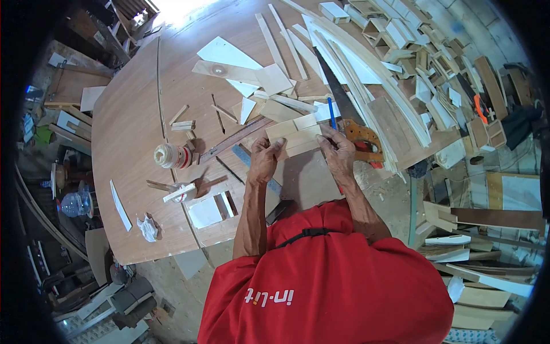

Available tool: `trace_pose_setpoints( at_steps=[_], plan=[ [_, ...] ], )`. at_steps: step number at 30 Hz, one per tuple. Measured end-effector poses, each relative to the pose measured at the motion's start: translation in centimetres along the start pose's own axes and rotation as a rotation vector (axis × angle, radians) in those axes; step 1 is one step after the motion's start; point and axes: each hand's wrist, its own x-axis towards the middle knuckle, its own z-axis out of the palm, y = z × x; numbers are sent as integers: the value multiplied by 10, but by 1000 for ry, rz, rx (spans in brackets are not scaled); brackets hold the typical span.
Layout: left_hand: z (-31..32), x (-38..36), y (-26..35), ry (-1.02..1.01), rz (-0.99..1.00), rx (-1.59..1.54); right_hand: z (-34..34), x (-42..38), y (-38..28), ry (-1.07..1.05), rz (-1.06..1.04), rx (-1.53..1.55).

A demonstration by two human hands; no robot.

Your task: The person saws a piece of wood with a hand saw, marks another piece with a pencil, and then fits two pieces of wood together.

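Two or more small pale wood pieces (pixel 295 135) lie edge to edge in front of me, held over the near part of the worktable. My left hand (pixel 266 159) is closed on their left end, thumb on top. At the right end, my right hand (pixel 338 150) pinches the same wood pieces between thumb and fingers. Just right of that hand lies a handsaw (pixel 362 139) with a wooden handle. A blue pencil-like stick (pixel 332 113) rests near its blade. A long metal ruler or straightedge (pixel 236 139) lies beyond my left hand.
The worktable (pixel 129 143) carries a glue-like jar (pixel 172 156), a small container with sticks (pixel 182 192), a white box-shaped piece (pixel 207 212) and crumpled white paper (pixel 148 227). Long strips (pixel 366 86) run along its right side. Wooden offcuts (pixel 435 97) pile up beyond.
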Motion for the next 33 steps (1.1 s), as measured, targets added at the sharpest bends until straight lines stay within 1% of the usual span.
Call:
trace_pose_setpoints(
  at_steps=[1,3,4,6,10,12,13,15,16,19,20,21,22,23,24,25,26,27,28,31,33],
  plan=[
    [2,0,1,-8,-5,2,-1,0,-3,9,1,-1],
    [7,-1,4,-28,80,-131,-4,-1,-8,-57,69,-25],
    [4,-1,3,-34,76,-129,-6,-2,-12,-49,71,-25],
    [-1,0,3,-75,23,-153,-8,-2,-18,-140,98,-29],
    [3,-3,8,-65,26,-158,-9,-2,-23,-171,65,-33],
    [6,-5,11,-59,25,-123,-12,-1,-23,-255,73,-55],
    [6,-5,11,-55,28,-123,-12,-1,-21,-260,72,-54],
    [2,-4,9,-79,21,42,-9,-1,-13,-276,102,59],
    [-1,-2,8,-72,25,42,-9,-1,-7,-284,101,60],
    [3,-4,15,-38,-27,341,-9,-2,-1,-282,107,81],
    [7,-5,19,-32,-24,338,-9,-3,-1,-258,184,142],
    [10,-7,23,-73,-30,353,-9,-3,-3,-233,263,203],
    [13,-9,25,-115,-35,367,-10,-3,2,-239,262,200],
    [18,-10,26,-111,-32,363,-13,-2,12,-243,327,320],
    [24,-11,24,-129,-19,204,-14,-1,12,-246,394,439],
    [29,-13,25,-147,-6,47,-15,-1,12,-250,396,435],
    [32,-15,28,-143,-4,44,-17,0,12,-227,445,485],
    [36,-17,32,-146,-49,-70,-18,1,9,-203,494,534],
    [37,-18,33,-148,-94,-184,-19,2,6,-208,495,531],
    [34,-12,27,-158,-139,-274,-21,2,7,-211,529,573],
    [35,-12,27,-156,-147,-247,-23,3,12,-249,534,611]
  ],
)
